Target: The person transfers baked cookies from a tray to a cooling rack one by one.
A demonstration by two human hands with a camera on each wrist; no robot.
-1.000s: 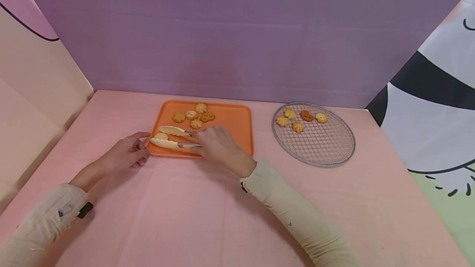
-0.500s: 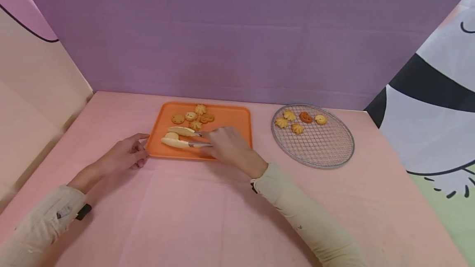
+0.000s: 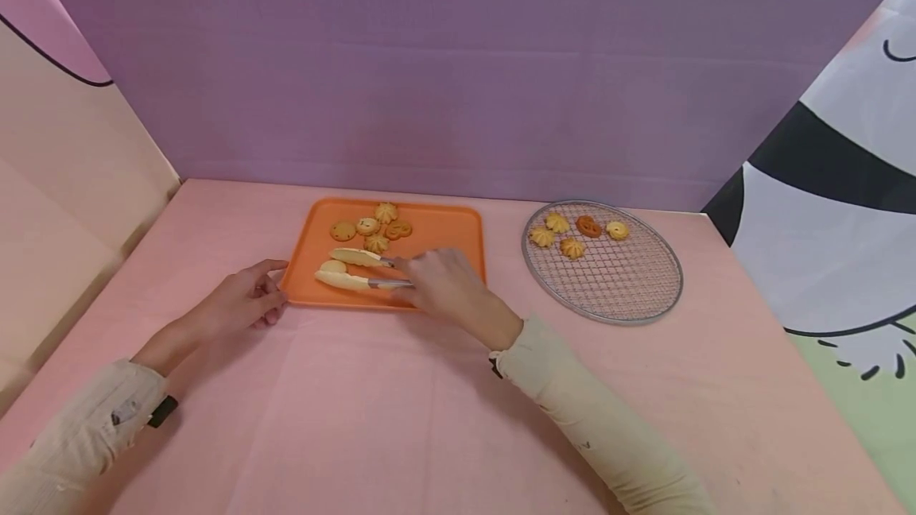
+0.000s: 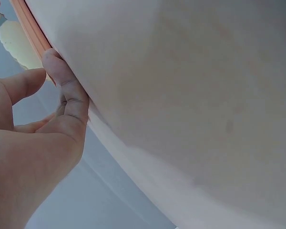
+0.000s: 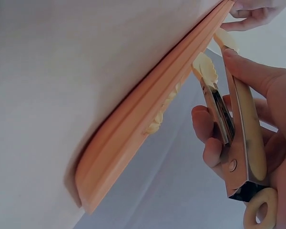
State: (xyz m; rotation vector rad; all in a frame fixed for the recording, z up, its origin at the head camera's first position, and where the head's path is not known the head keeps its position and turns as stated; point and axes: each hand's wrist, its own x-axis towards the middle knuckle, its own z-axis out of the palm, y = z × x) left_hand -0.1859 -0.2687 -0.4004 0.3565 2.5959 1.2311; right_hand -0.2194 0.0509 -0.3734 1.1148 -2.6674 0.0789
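Head view shows the right hand (image 3: 444,283) with its grip closed around metal tongs (image 3: 358,283), whose cream ends stand apart over the orange tray (image 3: 445,225). Between these ends is one pale round cookie (image 3: 332,266) (I cannot tell if they touch it). The left hand (image 3: 239,298) has a loose grip and only touches the tray's left edge. Five other cookies (image 3: 368,226) lie behind the tongs, and farther right, on the pink surface (image 3: 429,412), a wire rack (image 3: 611,284) carries five more.
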